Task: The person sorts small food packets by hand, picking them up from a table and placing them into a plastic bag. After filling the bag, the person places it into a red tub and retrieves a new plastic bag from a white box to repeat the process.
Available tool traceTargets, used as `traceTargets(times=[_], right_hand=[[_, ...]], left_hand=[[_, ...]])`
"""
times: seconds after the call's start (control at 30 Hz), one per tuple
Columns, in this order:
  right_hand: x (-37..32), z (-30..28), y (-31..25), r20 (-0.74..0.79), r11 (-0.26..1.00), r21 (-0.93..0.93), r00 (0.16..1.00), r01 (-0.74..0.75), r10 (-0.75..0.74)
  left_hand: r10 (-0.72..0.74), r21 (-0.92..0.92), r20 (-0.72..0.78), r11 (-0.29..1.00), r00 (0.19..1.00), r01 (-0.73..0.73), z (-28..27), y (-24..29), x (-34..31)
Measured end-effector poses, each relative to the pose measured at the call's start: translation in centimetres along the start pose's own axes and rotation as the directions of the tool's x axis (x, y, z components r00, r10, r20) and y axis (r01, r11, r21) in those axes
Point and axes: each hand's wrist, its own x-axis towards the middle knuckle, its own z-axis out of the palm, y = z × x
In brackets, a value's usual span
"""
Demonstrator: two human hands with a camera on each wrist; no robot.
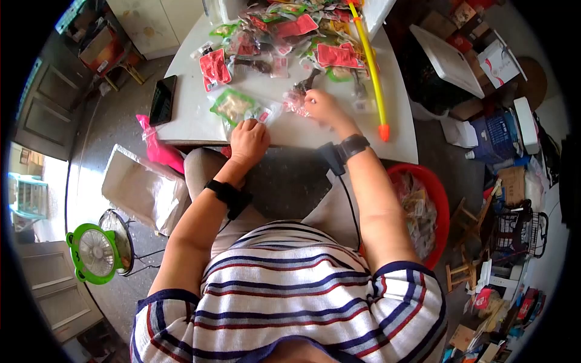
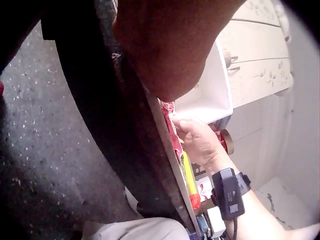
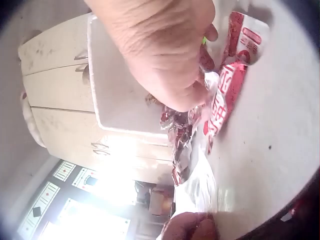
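At the near edge of the table (image 1: 200, 124), my left hand (image 1: 249, 142) curls its fingers on a clear plastic bag (image 3: 197, 185). Just beyond its fingers lies a green-edged food packet (image 1: 235, 107) with pale contents. My right hand (image 1: 327, 110) pinches a red-and-clear food packet (image 1: 295, 104), with a dark piece of food (image 1: 310, 78) just past it. In the right wrist view, red printing shows on a wrapper (image 3: 227, 95) beside the right fingers. The left fingertips are hidden in the left wrist view.
A pile of red and green food packets (image 1: 290, 30) covers the table's far side. A yellow stick with orange ends (image 1: 372, 66) lies along the right. A phone (image 1: 163, 100) is at the left. Below stand a foam box (image 1: 130, 181) and a red basin (image 1: 445, 224) of wrappers.
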Motion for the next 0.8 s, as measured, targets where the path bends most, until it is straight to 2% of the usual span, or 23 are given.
traceTargets(times=[0.1, 0.2, 0.23, 0.3, 0.33, 0.43, 0.47, 0.57, 0.6, 0.7, 0.8], right_hand=[[1.3, -0.9, 1.7, -0.304, 0.986, -0.089, 0.947, -0.141, 0.108], [2.7, -1.4, 4.4, -0.323, 0.888, -0.385, 0.938, -0.252, 0.126], [3.3, -1.6, 4.8, -0.329, 0.878, -0.407, 0.937, -0.252, 0.117], [4.3, -1.6, 5.3, -0.332, 0.860, -0.445, 0.938, -0.250, 0.100], [5.5, -1.3, 6.3, -0.335, 0.815, -0.532, 0.941, -0.229, 0.045], [7.1, -1.4, 6.9, -0.292, 0.712, -0.642, 0.949, -0.285, 0.117], [8.0, -0.9, 7.7, -0.304, 0.723, -0.614, 0.941, -0.315, 0.151], [8.0, -1.4, 7.2, -0.137, 0.677, -0.697, 0.970, -0.237, 0.198], [7.8, -1.4, 7.2, -0.184, 0.706, -0.673, 0.975, -0.220, 0.128], [6.0, -3.2, 3.6, -0.171, 0.745, -0.607, 0.961, -0.276, 0.217], [4.1, -4.7, 1.8, -0.286, 0.812, -0.561, 0.958, -0.162, -0.007]], left_hand=[[0.007, -0.006, -0.002, 1.000, 1.000, -0.007, -0.1, 0.1, 0.1], [0.017, -0.014, -0.015, 1.000, 1.000, -0.017, 0.1, -0.1, 0.0], [0.019, -0.014, -0.022, 1.000, 1.000, -0.019, 0.2, -0.2, 0.0], [-0.011, -0.023, 0.060, 1.000, 0.998, 0.013, -0.1, -0.3, -0.1], [-0.028, -0.026, 0.102, 0.999, 0.994, 0.031, -0.2, -0.3, -0.2], [-0.022, -0.024, 0.084, 0.999, 0.996, 0.024, -0.2, -0.5, -0.2], [-0.014, -0.010, 0.077, 1.000, 0.997, 0.015, 0.1, -0.7, -0.3], [-0.003, -0.033, 0.055, 0.999, 0.999, 0.005, 0.0, -0.7, -0.2], [-0.021, -0.028, 0.066, 0.999, 0.998, 0.023, 0.0, -0.7, -0.2], [-0.070, -0.031, 0.101, 0.997, 0.992, 0.074, 0.0, -0.5, -0.2], [-0.123, -0.005, 0.161, 0.992, 0.979, 0.125, 0.0, -0.4, 0.3]])
